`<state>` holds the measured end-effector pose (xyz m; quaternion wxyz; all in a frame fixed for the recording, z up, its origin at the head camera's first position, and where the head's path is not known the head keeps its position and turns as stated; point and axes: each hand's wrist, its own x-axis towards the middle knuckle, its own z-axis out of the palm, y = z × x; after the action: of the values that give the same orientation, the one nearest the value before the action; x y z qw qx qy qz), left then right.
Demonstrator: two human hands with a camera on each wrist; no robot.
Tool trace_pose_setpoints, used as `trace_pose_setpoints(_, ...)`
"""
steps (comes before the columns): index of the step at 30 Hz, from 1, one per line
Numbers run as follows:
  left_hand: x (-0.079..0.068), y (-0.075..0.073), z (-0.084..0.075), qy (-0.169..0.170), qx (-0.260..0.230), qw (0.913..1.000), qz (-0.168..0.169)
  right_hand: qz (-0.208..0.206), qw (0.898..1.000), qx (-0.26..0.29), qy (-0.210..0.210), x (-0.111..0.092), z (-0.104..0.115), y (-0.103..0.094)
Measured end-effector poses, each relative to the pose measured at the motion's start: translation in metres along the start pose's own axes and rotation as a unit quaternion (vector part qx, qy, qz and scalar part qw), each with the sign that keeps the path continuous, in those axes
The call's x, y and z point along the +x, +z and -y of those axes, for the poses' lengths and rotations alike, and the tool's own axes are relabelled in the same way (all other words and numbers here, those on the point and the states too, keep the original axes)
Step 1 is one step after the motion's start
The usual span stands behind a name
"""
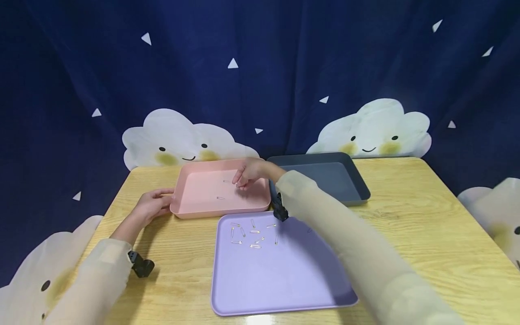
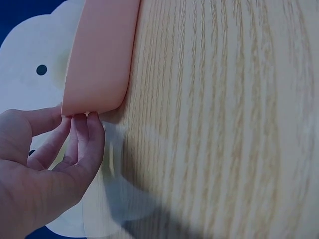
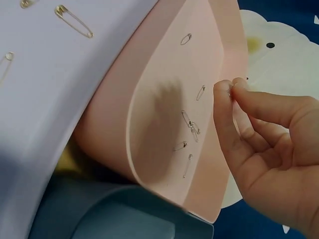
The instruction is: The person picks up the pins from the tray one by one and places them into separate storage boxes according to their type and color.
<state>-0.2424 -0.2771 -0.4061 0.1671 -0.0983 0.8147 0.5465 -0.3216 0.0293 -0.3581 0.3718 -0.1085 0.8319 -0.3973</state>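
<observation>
My right hand is over the pink tray, thumb and index fingertips together. In the right wrist view a small metal glint, a safety pin, shows between those fingertips, mostly hidden by them. Several silver safety pins lie scattered on the pink tray's floor, two of them overlapping. At that tray's left end, my left hand touches the outer wall near the rim with its fingertips. Gold-coloured safety pins, several of them, lie in the upper left part of the purple tray.
A dark grey-blue tray stands right of the pink one, behind the purple tray. All three rest on a wooden table. A dark blue curtain with white clouds hangs behind. My right sleeve crosses over the purple tray's right side.
</observation>
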Motion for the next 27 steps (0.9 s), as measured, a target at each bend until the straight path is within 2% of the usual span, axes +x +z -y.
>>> trace_pose_setpoints(5, -0.001, -0.004, -0.003, 0.002, 0.012, 0.9999, -0.004, -0.011, 1.000, -0.018, -0.023, 0.014, 0.000, 0.004)
trace_pose_setpoints(11, -0.001, 0.001, -0.002, -0.002, 0.002, 1.0000, -0.002, -0.025, 0.998, -0.038, -0.035, 0.027, -0.010, 0.016)
trace_pose_setpoints(14, 0.000, 0.001, 0.000, -0.010, 0.007, 0.9999, -0.005, -0.027, 0.998, -0.043, -0.030, 0.027, -0.008, 0.018)
trace_pose_setpoints(21, -0.001, 0.001, -0.002, -0.011, 0.015, 0.9998, -0.005, -0.035, 0.994, -0.095, -0.048, 0.022, 0.004, 0.011)
trace_pose_setpoints(27, 0.001, 0.002, -0.002, -0.014, 0.014, 0.9998, -0.009, -0.039, 0.994, -0.101, -0.030, 0.021, 0.013, 0.007)
